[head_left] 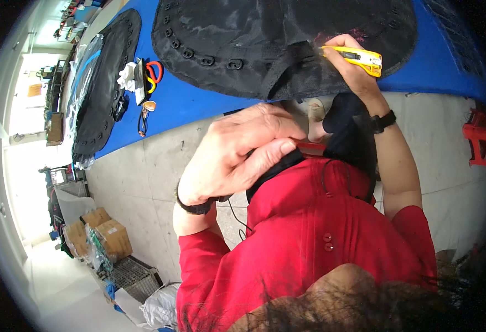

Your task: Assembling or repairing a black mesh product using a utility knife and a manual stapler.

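My right hand point(349, 62) grips a yellow utility knife point(368, 61). The knife's front end points left, close to a black strap point(285, 65) on a large black fabric panel point(221, 27). Oval black eyelets point(207, 60) run along the panel's rim, and reddish marks point(353, 35) show beside my right hand. Nearer to me, in front of my red shirt, my left hand point(243, 149) is closed, thumb pressed towards the curled fingers. The strap's lower end runs down towards this hand; what the fingers hold is hidden.
Both panels lie on a blue table point(185, 105); a second black panel point(107, 83) with clear plastic is at left. Near it are red-and-yellow-handled scissors point(153, 77). Cardboard boxes point(110, 238) stand on the floor at lower left, a red stool point(478, 135) at far right.
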{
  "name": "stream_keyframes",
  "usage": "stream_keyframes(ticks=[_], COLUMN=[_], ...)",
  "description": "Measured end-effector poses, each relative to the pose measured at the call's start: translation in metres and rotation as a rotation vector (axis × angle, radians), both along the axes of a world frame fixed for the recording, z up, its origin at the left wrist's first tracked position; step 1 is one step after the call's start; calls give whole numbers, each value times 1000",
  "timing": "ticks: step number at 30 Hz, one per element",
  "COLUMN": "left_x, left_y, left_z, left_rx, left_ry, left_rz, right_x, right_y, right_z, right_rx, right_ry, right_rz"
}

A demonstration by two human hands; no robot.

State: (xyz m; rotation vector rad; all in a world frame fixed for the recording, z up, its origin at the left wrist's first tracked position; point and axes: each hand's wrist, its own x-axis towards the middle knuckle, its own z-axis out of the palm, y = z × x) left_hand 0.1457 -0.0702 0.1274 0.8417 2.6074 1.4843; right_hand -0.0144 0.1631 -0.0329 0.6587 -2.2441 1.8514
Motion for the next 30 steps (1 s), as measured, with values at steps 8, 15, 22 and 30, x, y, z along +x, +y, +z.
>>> stream_keyframes(ticks=[8,15,22,30], left_x=[-14,1,-3,-14], left_y=[34,23,27,18], left_z=[51,27,22,18], left_rx=[465,565,650,723], left_ry=[261,189,109,43], left_rz=[-169,-221,-308,-392], right_x=[-1,-8,-15,-2], right_y=[-2,-2,-2,3], right_z=[-3,-12,-23,-3], right_rx=[17,-12,-84,1], right_ry=[-26,-81,-90,-105], right_rz=[0,51,38,45])
